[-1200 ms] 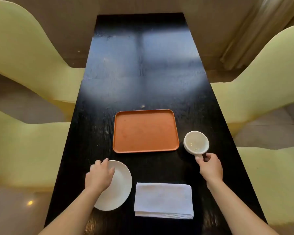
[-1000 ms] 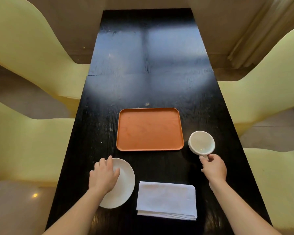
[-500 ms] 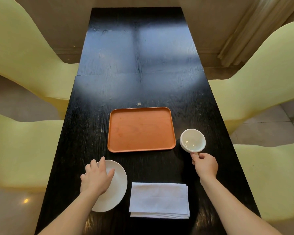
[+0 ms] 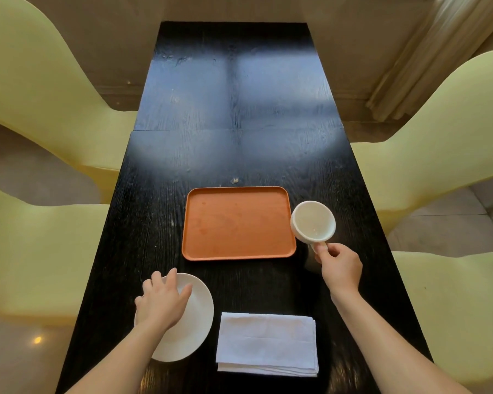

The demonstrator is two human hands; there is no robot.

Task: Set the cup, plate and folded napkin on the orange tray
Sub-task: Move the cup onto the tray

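Observation:
The orange tray (image 4: 236, 223) lies bare in the middle of the black table. My right hand (image 4: 340, 268) pinches the handle of the white cup (image 4: 313, 221), which hangs just off the table, its rim overlapping the tray's right edge. My left hand (image 4: 161, 301) rests on the left part of the white plate (image 4: 191, 319), fingers spread over its rim, the plate flat on the table. A folded white napkin (image 4: 266, 344) lies near the front edge, to the right of the plate.
Pale yellow chairs flank the table: two on the left (image 4: 40, 89) and two on the right (image 4: 439, 149). The dark tabletop (image 4: 234, 103) stretches far beyond the tray. A small speck (image 4: 234, 181) sits just behind the tray.
My right hand has lifted the cup by its handle and carried it left, up to the tray's right edge. My left hand stays on the plate.

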